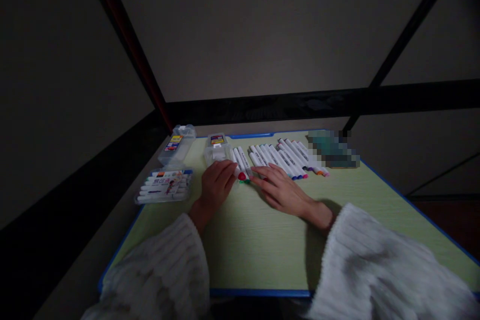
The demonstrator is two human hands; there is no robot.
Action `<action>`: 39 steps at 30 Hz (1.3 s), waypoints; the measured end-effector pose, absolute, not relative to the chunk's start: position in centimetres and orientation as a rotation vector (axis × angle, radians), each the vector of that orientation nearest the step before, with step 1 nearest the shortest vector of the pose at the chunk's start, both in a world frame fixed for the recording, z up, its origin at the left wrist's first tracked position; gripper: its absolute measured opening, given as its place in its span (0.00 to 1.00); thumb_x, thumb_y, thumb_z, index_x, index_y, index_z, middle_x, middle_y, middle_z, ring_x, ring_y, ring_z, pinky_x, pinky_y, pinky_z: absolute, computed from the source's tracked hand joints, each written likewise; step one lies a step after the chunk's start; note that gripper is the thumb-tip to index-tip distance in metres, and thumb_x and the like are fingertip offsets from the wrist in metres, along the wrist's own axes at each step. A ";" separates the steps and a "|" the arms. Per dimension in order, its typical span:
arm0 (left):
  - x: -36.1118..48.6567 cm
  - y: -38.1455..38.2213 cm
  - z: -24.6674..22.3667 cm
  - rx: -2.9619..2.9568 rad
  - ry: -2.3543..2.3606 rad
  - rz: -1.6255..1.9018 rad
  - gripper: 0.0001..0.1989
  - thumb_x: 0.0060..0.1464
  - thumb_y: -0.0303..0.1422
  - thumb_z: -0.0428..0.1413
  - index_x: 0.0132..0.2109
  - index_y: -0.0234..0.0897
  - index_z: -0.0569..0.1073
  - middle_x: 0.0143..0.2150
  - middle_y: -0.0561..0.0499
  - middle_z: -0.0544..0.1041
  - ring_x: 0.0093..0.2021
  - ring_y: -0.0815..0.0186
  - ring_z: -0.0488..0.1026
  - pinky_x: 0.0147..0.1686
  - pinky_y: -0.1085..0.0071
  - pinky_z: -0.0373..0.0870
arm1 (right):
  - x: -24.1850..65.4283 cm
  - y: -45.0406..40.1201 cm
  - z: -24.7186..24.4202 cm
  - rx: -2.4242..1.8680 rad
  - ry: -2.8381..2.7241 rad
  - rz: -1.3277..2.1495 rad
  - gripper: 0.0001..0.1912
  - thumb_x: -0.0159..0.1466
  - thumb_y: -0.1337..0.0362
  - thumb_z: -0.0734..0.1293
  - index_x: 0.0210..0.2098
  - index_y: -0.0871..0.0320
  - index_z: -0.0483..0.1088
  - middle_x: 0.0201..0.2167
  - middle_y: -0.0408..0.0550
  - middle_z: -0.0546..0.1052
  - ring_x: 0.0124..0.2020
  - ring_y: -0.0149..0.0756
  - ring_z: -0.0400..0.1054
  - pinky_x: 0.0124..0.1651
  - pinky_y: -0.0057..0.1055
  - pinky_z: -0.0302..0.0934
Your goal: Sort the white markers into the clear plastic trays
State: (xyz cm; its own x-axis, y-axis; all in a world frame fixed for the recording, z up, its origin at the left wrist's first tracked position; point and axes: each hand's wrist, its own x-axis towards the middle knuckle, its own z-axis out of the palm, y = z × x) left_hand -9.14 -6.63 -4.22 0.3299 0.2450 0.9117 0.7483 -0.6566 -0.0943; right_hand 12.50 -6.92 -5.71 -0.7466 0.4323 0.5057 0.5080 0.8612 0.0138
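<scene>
My left hand (215, 184) is closed round a marker with a red cap (239, 174), whose capped end points right toward my other hand. Just beyond that cap lie white markers (242, 160), with green caps toward me. My right hand (282, 191) has its fingers stretched out flat over the near ends of a row of white markers (264, 155); its fingertips reach close to the red cap. To the right of this row, more white markers (290, 152) lie side by side, with blue, pink, purple and orange caps toward me.
A clear box (218, 147) stands just beyond my left hand. At the left are another clear case (179, 149) and a see-through pack of markers (165, 186). A blurred green object (333, 149) lies at the far right. Blue edging (258, 292) borders the pale table (258, 250).
</scene>
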 end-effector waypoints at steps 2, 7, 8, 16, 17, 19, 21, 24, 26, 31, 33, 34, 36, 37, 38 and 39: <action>-9.3 -6.4 -4.3 -2.100 -0.914 -1.279 0.06 0.53 0.29 0.51 0.40 0.36 0.69 0.36 0.50 0.74 0.37 0.69 0.72 0.36 0.73 0.70 | 12.5 -7.0 -5.6 -0.683 -2.539 -0.199 0.23 0.60 0.69 0.57 0.56 0.60 0.57 0.56 0.57 0.60 0.57 0.44 0.52 0.57 0.50 0.48; -9.5 -6.1 -4.3 -2.139 -1.013 -1.236 0.07 0.54 0.28 0.49 0.39 0.36 0.70 0.37 0.49 0.74 0.38 0.69 0.72 0.38 0.73 0.70 | 12.5 -7.1 -5.4 -0.689 -2.552 -0.193 0.22 0.60 0.69 0.56 0.55 0.60 0.58 0.56 0.57 0.60 0.57 0.44 0.52 0.57 0.50 0.48; -9.5 -6.1 -4.3 -2.153 -1.037 -1.224 0.07 0.54 0.28 0.49 0.39 0.36 0.70 0.37 0.49 0.74 0.38 0.69 0.72 0.38 0.73 0.70 | 12.5 -7.1 -5.4 -0.691 -2.559 -0.197 0.22 0.61 0.69 0.56 0.55 0.60 0.58 0.56 0.58 0.60 0.57 0.44 0.53 0.57 0.50 0.48; -9.6 -6.0 -4.3 -2.205 -1.139 -1.119 0.06 0.52 0.25 0.50 0.37 0.36 0.69 0.35 0.51 0.74 0.35 0.70 0.72 0.33 0.76 0.68 | 12.4 -7.0 -5.5 -0.699 -2.581 -0.227 0.21 0.61 0.69 0.57 0.53 0.61 0.60 0.55 0.58 0.60 0.56 0.45 0.53 0.57 0.49 0.48; -9.6 -6.0 -4.3 -2.205 -1.160 -1.104 0.06 0.51 0.24 0.50 0.37 0.36 0.69 0.35 0.52 0.74 0.34 0.70 0.72 0.33 0.76 0.68 | 12.4 -7.0 -5.5 -0.696 -2.583 -0.228 0.21 0.60 0.69 0.57 0.53 0.62 0.60 0.55 0.58 0.60 0.56 0.45 0.52 0.57 0.49 0.48; -9.6 -5.9 -4.3 -2.208 -1.212 -1.074 0.07 0.49 0.23 0.50 0.37 0.36 0.69 0.35 0.52 0.74 0.34 0.70 0.72 0.32 0.77 0.68 | 12.4 -7.0 -5.6 -0.693 -2.586 -0.230 0.21 0.60 0.69 0.57 0.53 0.62 0.60 0.55 0.59 0.60 0.56 0.45 0.52 0.57 0.49 0.48; -9.6 -5.8 -4.4 -2.214 -1.257 -1.047 0.08 0.48 0.22 0.50 0.36 0.36 0.69 0.35 0.52 0.73 0.34 0.69 0.71 0.32 0.76 0.68 | 12.4 -7.0 -5.6 -0.692 -2.585 -0.229 0.20 0.60 0.69 0.57 0.53 0.62 0.60 0.55 0.58 0.60 0.56 0.45 0.52 0.57 0.48 0.48; -9.7 -5.6 -4.6 -2.237 -1.325 -1.003 0.09 0.46 0.22 0.51 0.37 0.37 0.68 0.36 0.52 0.73 0.36 0.68 0.71 0.33 0.75 0.68 | 12.4 -7.0 -5.6 -0.691 -2.582 -0.221 0.20 0.61 0.69 0.57 0.53 0.61 0.61 0.55 0.58 0.60 0.56 0.44 0.52 0.57 0.48 0.48; -9.7 -5.6 -4.7 -2.264 -1.387 -0.969 0.10 0.46 0.22 0.51 0.38 0.37 0.68 0.38 0.51 0.73 0.37 0.67 0.71 0.35 0.74 0.69 | 12.4 -7.0 -5.7 -0.687 -2.582 -0.214 0.20 0.61 0.69 0.57 0.53 0.61 0.61 0.55 0.57 0.60 0.56 0.44 0.53 0.57 0.48 0.48; -9.7 -5.4 -4.8 -2.328 -1.528 -0.904 0.11 0.47 0.23 0.51 0.40 0.38 0.67 0.40 0.50 0.71 0.40 0.66 0.70 0.39 0.71 0.69 | 12.4 -6.9 -5.7 -0.681 -2.590 -0.206 0.20 0.61 0.68 0.56 0.53 0.61 0.60 0.56 0.57 0.60 0.56 0.44 0.53 0.56 0.48 0.49; -9.7 -5.4 -4.8 -2.343 -1.550 -0.879 0.12 0.47 0.23 0.51 0.41 0.37 0.67 0.41 0.49 0.71 0.41 0.64 0.69 0.40 0.70 0.68 | 12.4 -6.9 -5.7 -0.691 -2.594 -0.208 0.20 0.61 0.68 0.57 0.53 0.61 0.61 0.56 0.57 0.60 0.56 0.44 0.53 0.57 0.47 0.48; -9.7 -5.4 -4.8 -2.349 -1.553 -0.866 0.12 0.47 0.22 0.51 0.41 0.37 0.68 0.41 0.49 0.71 0.42 0.64 0.69 0.41 0.69 0.68 | 12.4 -6.9 -5.7 -0.696 -2.595 -0.211 0.20 0.61 0.68 0.57 0.53 0.61 0.61 0.56 0.57 0.60 0.56 0.44 0.53 0.57 0.47 0.48; -9.7 -5.3 -4.8 -2.360 -1.558 -0.848 0.12 0.47 0.22 0.51 0.41 0.36 0.68 0.41 0.48 0.71 0.43 0.62 0.68 0.42 0.67 0.68 | 12.4 -7.0 -5.7 -0.701 -2.598 -0.215 0.20 0.61 0.69 0.57 0.53 0.62 0.61 0.56 0.57 0.60 0.56 0.43 0.53 0.57 0.47 0.48; -9.7 -5.3 -4.8 -2.365 -1.564 -0.844 0.13 0.47 0.22 0.51 0.41 0.36 0.68 0.42 0.47 0.71 0.43 0.62 0.68 0.43 0.66 0.68 | 12.4 -7.0 -5.7 -0.700 -2.599 -0.215 0.20 0.61 0.69 0.57 0.53 0.61 0.61 0.56 0.57 0.60 0.56 0.43 0.53 0.57 0.47 0.48; -9.7 -5.2 -4.8 -2.370 -1.571 -0.842 0.13 0.47 0.22 0.51 0.42 0.36 0.68 0.42 0.47 0.71 0.44 0.62 0.68 0.43 0.66 0.68 | 12.4 -7.0 -5.7 -0.699 -2.599 -0.215 0.20 0.61 0.69 0.57 0.53 0.61 0.61 0.56 0.57 0.60 0.56 0.43 0.53 0.57 0.47 0.48; -9.7 -5.2 -4.8 -2.372 -1.581 -0.842 0.13 0.47 0.22 0.52 0.42 0.36 0.68 0.42 0.47 0.71 0.44 0.62 0.68 0.43 0.66 0.68 | 12.4 -7.0 -5.7 -0.698 -2.598 -0.213 0.20 0.61 0.68 0.57 0.53 0.61 0.60 0.56 0.57 0.60 0.56 0.43 0.53 0.57 0.47 0.48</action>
State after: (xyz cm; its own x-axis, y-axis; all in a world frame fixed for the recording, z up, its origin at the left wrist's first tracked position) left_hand -9.67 -5.21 -4.85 0.2787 0.7951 0.5386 0.8906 -0.4238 0.1648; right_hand 12.38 -7.03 -5.65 -0.7760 0.4401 0.4518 0.5080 0.8607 0.0340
